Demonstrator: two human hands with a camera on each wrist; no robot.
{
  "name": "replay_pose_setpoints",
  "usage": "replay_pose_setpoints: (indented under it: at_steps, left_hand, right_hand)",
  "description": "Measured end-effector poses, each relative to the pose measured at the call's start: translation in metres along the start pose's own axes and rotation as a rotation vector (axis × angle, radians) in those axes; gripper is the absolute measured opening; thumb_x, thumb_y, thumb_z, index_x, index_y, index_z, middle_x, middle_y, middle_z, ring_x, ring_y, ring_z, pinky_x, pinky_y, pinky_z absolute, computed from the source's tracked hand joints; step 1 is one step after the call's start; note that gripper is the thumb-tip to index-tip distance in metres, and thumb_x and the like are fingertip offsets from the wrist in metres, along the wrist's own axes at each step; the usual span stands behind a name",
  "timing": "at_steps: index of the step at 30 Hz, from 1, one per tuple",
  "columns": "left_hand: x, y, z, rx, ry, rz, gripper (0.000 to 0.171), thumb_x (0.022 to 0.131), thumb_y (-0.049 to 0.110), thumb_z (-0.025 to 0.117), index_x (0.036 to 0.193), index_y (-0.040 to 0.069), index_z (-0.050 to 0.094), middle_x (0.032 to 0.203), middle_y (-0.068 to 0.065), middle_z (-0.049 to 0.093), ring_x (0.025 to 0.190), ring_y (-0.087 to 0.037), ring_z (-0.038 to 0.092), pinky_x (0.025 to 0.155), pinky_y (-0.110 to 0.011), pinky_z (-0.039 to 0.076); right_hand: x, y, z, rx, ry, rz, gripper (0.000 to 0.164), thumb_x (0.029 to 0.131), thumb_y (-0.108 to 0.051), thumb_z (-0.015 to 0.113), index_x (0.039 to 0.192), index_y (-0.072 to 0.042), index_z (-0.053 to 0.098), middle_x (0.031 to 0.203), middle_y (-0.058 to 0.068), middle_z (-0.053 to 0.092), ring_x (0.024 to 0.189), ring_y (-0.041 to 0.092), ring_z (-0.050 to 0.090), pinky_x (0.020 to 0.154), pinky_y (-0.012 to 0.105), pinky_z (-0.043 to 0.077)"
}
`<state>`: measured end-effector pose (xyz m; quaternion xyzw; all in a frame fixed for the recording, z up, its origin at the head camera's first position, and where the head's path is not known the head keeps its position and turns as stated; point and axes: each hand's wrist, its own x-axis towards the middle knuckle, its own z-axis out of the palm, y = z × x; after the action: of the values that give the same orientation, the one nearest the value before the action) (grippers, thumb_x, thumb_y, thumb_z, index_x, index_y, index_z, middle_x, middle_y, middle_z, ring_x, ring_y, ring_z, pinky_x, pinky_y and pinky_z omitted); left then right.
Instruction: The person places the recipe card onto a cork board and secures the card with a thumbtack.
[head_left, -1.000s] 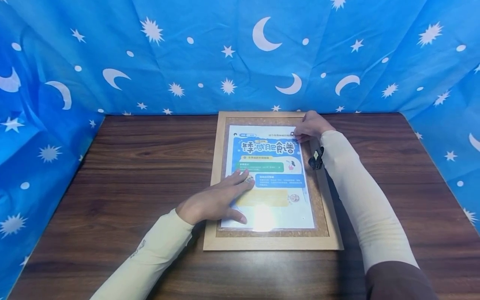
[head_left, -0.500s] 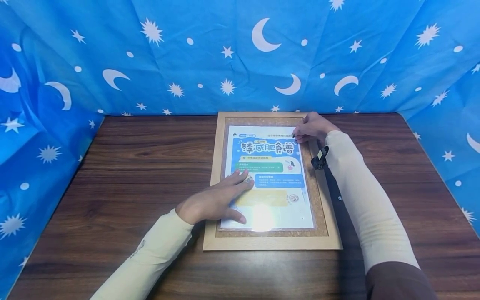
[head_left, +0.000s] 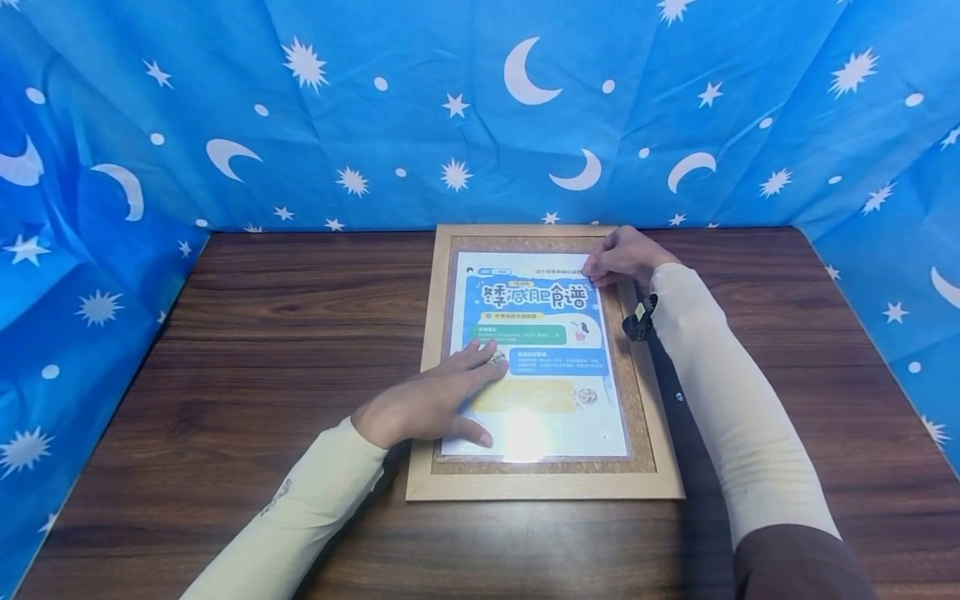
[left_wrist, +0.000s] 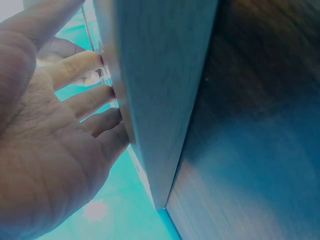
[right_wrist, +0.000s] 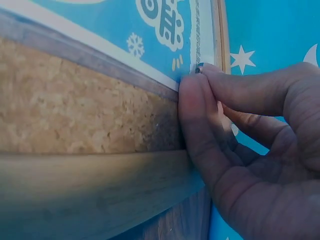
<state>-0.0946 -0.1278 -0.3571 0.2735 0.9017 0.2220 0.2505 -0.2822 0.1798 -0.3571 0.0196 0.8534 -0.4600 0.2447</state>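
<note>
A laminated sheet (head_left: pixel 540 333) with a blue printed heading lies on a cork board (head_left: pixel 641 433) that has a pale wooden frame (head_left: pixel 543 487). My left hand (head_left: pixel 431 400) rests on the sheet's left side, fingers spread. In the left wrist view, its fingertips meet the board beyond the frame's side edge. At the sheet's upper right corner, my right hand (head_left: pixel 626 254) pinches a small dark thumbtack (right_wrist: pixel 199 69) between thumb and index finger, mostly hidden by the fingertips. Another dark thumbtack (head_left: pixel 469 270) sits at the upper left corner.
The board lies on a dark wood-grain table (head_left: pixel 262 333), its far end close to a blue curtain (head_left: pixel 450 108) with white moons and stars. A tiny shiny piece (head_left: pixel 679 397) lies on the table right of the frame, beside the right forearm.
The right hand has shifted slightly at the corner, and its fingertips now cover the thumbtack more. The left hand and board stay in place.
</note>
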Motion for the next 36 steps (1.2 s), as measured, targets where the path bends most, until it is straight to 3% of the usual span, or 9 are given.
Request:
replay_pose_setpoints:
  at_steps: [17,23,36]
  left_hand:
    - [0.001,-0.001,0.001,0.016,0.001,0.002,0.095,0.084,0.040,0.082,0.161,0.017,0.030,0.170,-0.004,0.007,0.155,-0.022,-0.003,0.124,-0.046,0.011]
    - [0.001,-0.002,0.001,0.019,0.001,0.003,0.095,0.084,0.039,0.082,0.161,0.017,0.030,0.170,-0.003,0.007,0.155,-0.022,-0.003,0.124,-0.046,0.010]
    - [0.001,-0.001,0.002,0.012,0.004,0.001,0.095,0.085,0.039,0.082,0.161,0.018,0.030,0.170,-0.002,0.006,0.155,-0.021,-0.004,0.124,-0.047,0.010]
  right_hand:
    - [-0.003,-0.014,0.004,0.014,0.046,0.079,0.022,0.096,-0.004,0.068,0.113,0.008,0.062,0.087,0.012,0.068,0.074,0.019,0.070,0.077,0.031,0.061]
    - [-0.002,-0.014,0.006,0.012,0.059,0.053,0.013,0.094,-0.002,0.068,0.102,0.008,0.064,0.081,0.013,0.068,0.070,0.018,0.070,0.073,0.031,0.061]
    - [0.015,-0.012,0.013,-0.144,0.159,0.103,0.013,0.093,-0.005,0.069,0.096,0.007,0.067,0.073,0.011,0.068,0.061,0.017,0.071,0.062,0.028,0.060]
